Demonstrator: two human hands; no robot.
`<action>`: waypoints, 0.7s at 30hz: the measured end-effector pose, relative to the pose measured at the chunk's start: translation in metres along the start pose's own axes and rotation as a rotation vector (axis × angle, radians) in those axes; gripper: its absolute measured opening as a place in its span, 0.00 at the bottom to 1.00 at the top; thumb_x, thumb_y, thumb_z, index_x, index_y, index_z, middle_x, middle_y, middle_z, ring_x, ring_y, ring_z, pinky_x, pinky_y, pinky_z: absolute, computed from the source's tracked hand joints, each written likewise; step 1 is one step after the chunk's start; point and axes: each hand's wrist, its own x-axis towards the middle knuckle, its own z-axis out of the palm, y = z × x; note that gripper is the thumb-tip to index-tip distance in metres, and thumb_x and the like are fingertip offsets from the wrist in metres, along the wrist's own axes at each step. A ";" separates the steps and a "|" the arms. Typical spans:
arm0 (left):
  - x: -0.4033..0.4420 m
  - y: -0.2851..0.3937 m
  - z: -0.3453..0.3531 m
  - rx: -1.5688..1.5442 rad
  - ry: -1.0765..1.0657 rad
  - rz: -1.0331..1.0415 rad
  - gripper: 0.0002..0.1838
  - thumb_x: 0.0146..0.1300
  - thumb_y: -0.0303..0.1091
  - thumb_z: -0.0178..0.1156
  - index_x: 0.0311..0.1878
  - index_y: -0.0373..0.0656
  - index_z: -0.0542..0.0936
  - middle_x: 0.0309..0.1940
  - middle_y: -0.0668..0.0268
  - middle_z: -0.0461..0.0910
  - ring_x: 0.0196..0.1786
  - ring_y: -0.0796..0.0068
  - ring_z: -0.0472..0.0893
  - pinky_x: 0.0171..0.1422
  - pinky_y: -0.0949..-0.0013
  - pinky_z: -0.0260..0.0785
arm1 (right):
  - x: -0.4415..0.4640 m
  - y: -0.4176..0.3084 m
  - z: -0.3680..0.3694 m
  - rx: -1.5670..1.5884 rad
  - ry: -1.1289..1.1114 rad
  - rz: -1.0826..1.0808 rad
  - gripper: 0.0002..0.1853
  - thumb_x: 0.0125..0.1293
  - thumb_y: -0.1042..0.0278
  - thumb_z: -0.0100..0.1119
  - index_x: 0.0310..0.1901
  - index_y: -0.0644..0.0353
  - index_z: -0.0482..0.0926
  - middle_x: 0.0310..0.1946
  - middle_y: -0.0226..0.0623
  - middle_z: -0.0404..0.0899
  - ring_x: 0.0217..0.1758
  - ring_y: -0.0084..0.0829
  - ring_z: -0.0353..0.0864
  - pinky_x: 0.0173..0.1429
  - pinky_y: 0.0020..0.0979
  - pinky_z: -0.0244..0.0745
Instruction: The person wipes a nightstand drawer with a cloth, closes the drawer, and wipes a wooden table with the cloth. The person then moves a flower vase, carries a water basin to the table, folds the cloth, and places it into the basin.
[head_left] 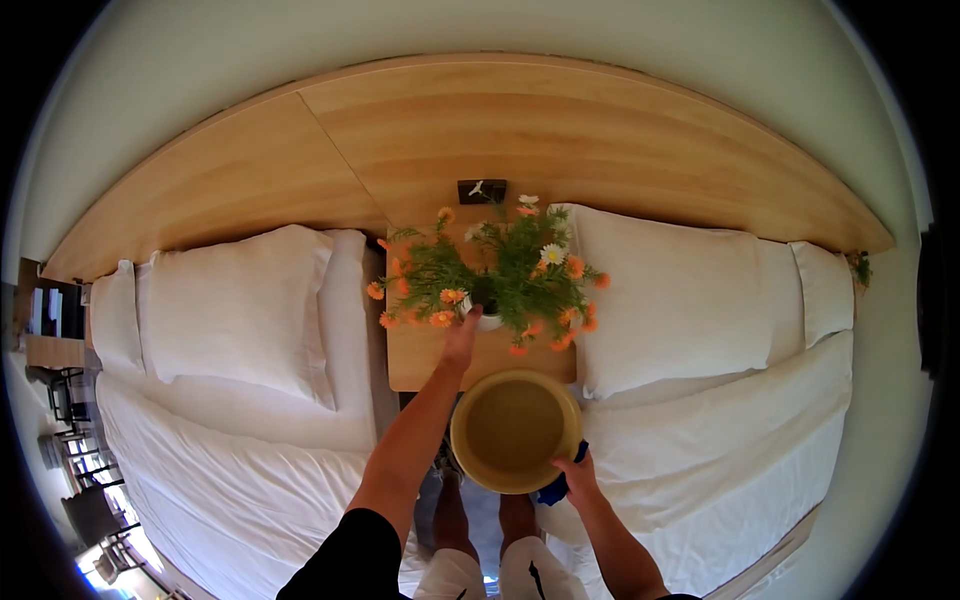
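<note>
Clearly, the right hand clasps the basin and a blue cloth; the left hand, nearer the pot, meets its left side, though I cannot tell whether it grasps. Ahead of both, past the basin, the pot stands on the nightstand, apparently upright, flowers hiding much of it.

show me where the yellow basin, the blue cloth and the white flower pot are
Yellow basin (pixel 514 425): head view, on its bare inner bottom.
Blue cloth (pixel 552 491): head view, on its lower part, below the basin's rim.
White flower pot (pixel 491 322): head view, on its visible side under the flowers.
</note>
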 end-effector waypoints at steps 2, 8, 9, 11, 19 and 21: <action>-0.009 0.003 0.007 -0.011 0.000 0.057 0.38 0.67 0.53 0.68 0.69 0.33 0.72 0.60 0.61 0.77 0.61 0.65 0.74 0.67 0.60 0.64 | -0.002 -0.005 0.000 -0.006 0.005 0.001 0.30 0.58 0.85 0.63 0.64 0.61 0.72 0.54 0.39 0.82 0.55 0.35 0.84 0.59 0.37 0.81; -0.012 -0.008 0.021 -0.096 0.048 0.131 0.38 0.69 0.51 0.65 0.71 0.33 0.70 0.65 0.58 0.74 0.64 0.62 0.73 0.71 0.62 0.62 | 0.001 -0.010 -0.014 0.011 -0.011 0.007 0.31 0.58 0.84 0.64 0.66 0.61 0.71 0.54 0.39 0.82 0.56 0.35 0.84 0.59 0.37 0.81; -0.012 -0.010 0.020 -0.118 0.035 0.117 0.38 0.69 0.51 0.64 0.72 0.33 0.69 0.66 0.58 0.74 0.65 0.62 0.72 0.72 0.63 0.61 | 0.001 -0.010 -0.017 0.015 -0.017 0.003 0.32 0.58 0.84 0.64 0.66 0.61 0.71 0.54 0.39 0.82 0.56 0.35 0.84 0.60 0.37 0.81; -0.013 -0.010 0.022 -0.096 0.077 0.133 0.37 0.69 0.50 0.64 0.72 0.33 0.69 0.67 0.57 0.73 0.65 0.62 0.72 0.72 0.62 0.61 | 0.002 -0.012 -0.023 -0.006 -0.020 -0.005 0.34 0.58 0.84 0.64 0.68 0.61 0.69 0.56 0.40 0.81 0.58 0.36 0.83 0.62 0.38 0.80; -0.008 -0.015 0.006 -0.120 0.045 0.110 0.36 0.69 0.50 0.64 0.72 0.35 0.69 0.65 0.56 0.71 0.65 0.60 0.71 0.72 0.58 0.61 | 0.000 -0.014 -0.022 0.005 -0.040 -0.002 0.36 0.56 0.84 0.65 0.69 0.61 0.69 0.58 0.41 0.81 0.60 0.37 0.82 0.63 0.39 0.80; 0.000 -0.023 -0.001 -0.091 -0.050 0.145 0.36 0.69 0.50 0.64 0.72 0.38 0.68 0.64 0.58 0.71 0.65 0.61 0.71 0.72 0.58 0.61 | -0.002 -0.010 -0.023 -0.005 -0.035 -0.019 0.32 0.58 0.84 0.64 0.66 0.59 0.72 0.53 0.39 0.83 0.54 0.35 0.85 0.58 0.37 0.82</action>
